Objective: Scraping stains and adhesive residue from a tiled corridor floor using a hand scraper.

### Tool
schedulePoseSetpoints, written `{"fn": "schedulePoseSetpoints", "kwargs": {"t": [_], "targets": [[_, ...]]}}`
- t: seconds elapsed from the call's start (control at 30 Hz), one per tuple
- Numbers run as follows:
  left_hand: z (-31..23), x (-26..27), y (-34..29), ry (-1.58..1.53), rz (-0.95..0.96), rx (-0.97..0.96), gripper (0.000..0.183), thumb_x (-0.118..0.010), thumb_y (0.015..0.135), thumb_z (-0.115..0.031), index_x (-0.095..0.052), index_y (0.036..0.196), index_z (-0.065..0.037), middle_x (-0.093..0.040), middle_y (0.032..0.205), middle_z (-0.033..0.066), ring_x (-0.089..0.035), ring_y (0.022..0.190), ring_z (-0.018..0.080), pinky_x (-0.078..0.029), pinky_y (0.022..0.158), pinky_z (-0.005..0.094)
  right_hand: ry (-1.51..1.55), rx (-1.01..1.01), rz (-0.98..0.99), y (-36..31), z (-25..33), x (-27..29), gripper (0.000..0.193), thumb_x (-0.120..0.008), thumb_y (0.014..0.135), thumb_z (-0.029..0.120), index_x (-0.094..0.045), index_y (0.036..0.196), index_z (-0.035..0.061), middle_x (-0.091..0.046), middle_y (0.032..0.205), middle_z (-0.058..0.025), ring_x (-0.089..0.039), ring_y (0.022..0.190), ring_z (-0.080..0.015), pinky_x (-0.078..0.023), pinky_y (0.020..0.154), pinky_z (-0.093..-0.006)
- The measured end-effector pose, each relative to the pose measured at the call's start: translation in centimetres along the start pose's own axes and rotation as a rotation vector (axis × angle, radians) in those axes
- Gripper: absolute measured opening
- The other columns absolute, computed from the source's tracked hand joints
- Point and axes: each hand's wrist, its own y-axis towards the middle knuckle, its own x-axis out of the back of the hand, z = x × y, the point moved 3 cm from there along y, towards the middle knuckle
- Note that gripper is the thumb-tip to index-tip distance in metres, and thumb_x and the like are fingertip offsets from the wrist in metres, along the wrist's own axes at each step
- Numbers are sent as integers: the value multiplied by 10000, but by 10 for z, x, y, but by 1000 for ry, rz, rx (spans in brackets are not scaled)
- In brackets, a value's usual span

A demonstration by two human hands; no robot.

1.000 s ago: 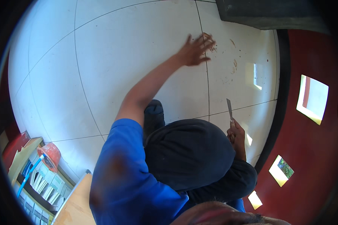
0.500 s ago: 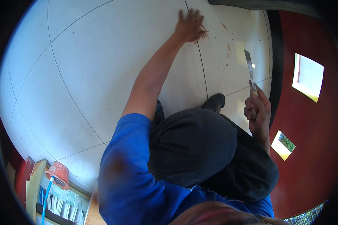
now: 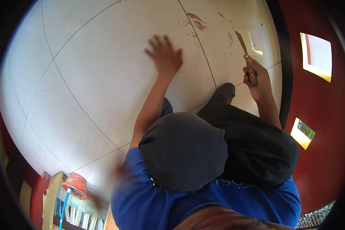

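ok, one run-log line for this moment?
left hand: open, empty, over pale floor, contact unclear | right hand: gripping bladed tool | brown smears: on floor, ahead of both hands | red container: lower left

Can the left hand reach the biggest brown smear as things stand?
Probably yes: the left hand is open, nothing stands between it and the smear, and the scraper in the right hand is to one side.

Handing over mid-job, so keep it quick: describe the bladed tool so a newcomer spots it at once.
Start at the red wall on the right, then go left to the pale floor. Against it, the right hand holds the bladed tool. Its slim, straight grey blade sets it apart from the brown smears nearby.
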Motion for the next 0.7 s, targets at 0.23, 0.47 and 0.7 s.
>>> {"fn": "schedulePoseSetpoints", "kwargs": {"t": [0.23,0.47,0.7], "targets": [[-18,4,13,-923,533,-708,357,-580,799,-7,-595,1145,-90,-476,1342,125,-544,1128,275,-469,938,344,-228,67,-83,21,-12,46,400,-547,904,206,-518,1267,39,-547,822,-49,-471,529,-86,-382,466,-232],[89,104,77,-382,433,-549,136,-676,770,-3,-625,894,-28,-635,900,91,-662,726,211,-538,627,300,-716,159,-231,52,-101,93,286,-530,900,236,-645,1155,171,-594,702,-79,-539,517,-159,-423,488,-288],[18,114,91,38,760,-850,148,-660,819,-135,-597,789,-4,-612,803,123,-606,641,296,-472,600,375,-887,435,-239,97,-70,59,254,-512,878,192,-676,1060,124,-611,702,-197,-619,632,-359,-490,608,-388]]}}
